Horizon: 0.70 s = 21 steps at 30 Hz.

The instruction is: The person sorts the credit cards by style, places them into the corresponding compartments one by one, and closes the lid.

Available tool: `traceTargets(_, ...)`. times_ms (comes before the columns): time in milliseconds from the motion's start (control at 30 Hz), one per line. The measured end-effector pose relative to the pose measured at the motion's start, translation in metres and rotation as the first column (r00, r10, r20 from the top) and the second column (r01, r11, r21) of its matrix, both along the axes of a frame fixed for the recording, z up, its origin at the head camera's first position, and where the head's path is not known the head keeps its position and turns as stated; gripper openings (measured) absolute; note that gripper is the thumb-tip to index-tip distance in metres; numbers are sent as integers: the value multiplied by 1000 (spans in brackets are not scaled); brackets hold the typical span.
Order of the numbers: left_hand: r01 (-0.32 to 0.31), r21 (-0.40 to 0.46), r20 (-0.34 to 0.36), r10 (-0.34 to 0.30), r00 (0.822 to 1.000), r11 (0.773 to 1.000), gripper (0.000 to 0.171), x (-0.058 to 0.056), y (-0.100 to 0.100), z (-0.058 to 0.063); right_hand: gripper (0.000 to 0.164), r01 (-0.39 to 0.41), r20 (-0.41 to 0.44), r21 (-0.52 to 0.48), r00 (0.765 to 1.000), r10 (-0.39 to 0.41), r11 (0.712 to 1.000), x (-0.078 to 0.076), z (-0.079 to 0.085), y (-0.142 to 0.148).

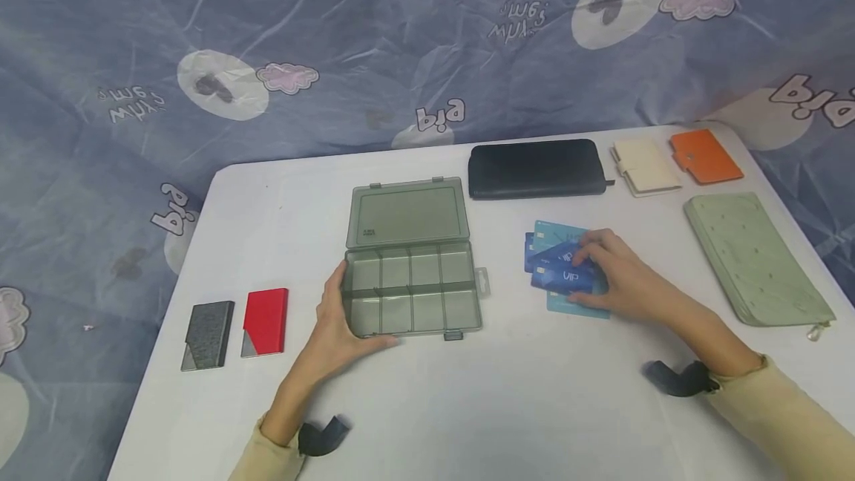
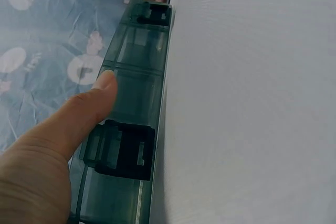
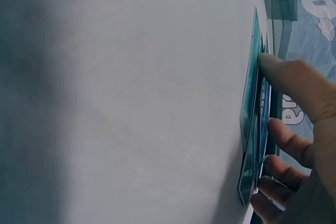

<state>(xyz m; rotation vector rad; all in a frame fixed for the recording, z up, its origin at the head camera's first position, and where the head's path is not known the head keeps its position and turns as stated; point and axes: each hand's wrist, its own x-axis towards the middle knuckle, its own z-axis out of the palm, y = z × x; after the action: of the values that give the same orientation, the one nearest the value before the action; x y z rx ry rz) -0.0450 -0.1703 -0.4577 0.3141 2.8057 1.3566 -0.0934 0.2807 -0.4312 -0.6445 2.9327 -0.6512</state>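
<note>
A translucent green compartment box lies with its lid folded back, its visible compartments bare. My left hand holds its near left corner, fingers along the left side. In the left wrist view my thumb presses the front wall beside a dark latch. Right of the box, my right hand pinches a dark blue VIP card between thumb and fingers. Light blue cards and another dark blue card lie fanned under it. From the right wrist, the cards appear edge-on, close over the white table.
At the left lie a grey card case and a red card case. A black zip wallet lies behind the cards. Further right are a cream wallet, an orange wallet and a long green wallet.
</note>
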Motion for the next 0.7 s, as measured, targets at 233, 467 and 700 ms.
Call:
traceTargets(233, -12, -4, 7, 12, 1000, 1000, 129, 1, 1, 2, 56, -11, -58, 7, 998, 11, 1000, -2, -1, -1)
traceTargets(467, -12, -11, -4, 12, 1000, 1000, 129, 1, 0, 1, 53, -35, -99, -6, 995, 35, 999, -3, -2, -3)
traceTargets(700, -2, -13, -7, 1, 1000, 1000, 129, 1, 0, 1, 55, -62, -110, 11, 992, 62, 998, -3, -2, -4)
